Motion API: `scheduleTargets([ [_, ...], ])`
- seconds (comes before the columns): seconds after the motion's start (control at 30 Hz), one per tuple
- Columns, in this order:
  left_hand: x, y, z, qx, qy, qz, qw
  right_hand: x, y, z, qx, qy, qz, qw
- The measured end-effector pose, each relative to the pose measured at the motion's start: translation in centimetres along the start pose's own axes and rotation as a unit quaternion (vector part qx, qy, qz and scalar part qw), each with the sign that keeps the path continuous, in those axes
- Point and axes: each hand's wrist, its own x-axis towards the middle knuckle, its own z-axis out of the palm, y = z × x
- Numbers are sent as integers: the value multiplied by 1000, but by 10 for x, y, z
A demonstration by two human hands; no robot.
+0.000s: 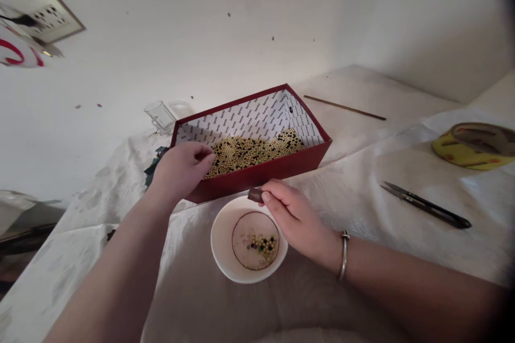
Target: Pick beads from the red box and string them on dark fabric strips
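A red box [257,171] with a printed white lining holds a heap of small yellow and black beads [249,153]. Over the box's left end is my left hand [185,166], its fingers curled together beside the beads; what they hold, if anything, is too small to tell. My right hand [292,214] pinches a small dark brown piece [255,194] above the back right rim of a white bowl [223,246]. Several yellow, black and green beads [263,245] lie on the bowl's bottom.
Black thread snips [426,206] and a yellow roll [470,147] lie to the right on the pale cloth [346,193]. Behind is a thin brown stick [344,107]. A clear glass [160,117] stands left of the box. A wall socket [56,19] is at upper left.
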Motion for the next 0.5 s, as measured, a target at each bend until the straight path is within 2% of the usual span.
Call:
scheduleTargets([
  [0.1,28,-5,4,72,-160,27,984,1,2,0,-5,0,-3,1000],
  [0.23,48,0,15,123,-283,30,951,2,4,1,-12,-6,-7,1000],
  [0.33,49,5,21,127,-329,20,936,2,5,1,-12,-4,-5,1000],
  [0.5,42,11,21,124,-348,19,929,2,4,1,-9,-1,-9,1000],
])
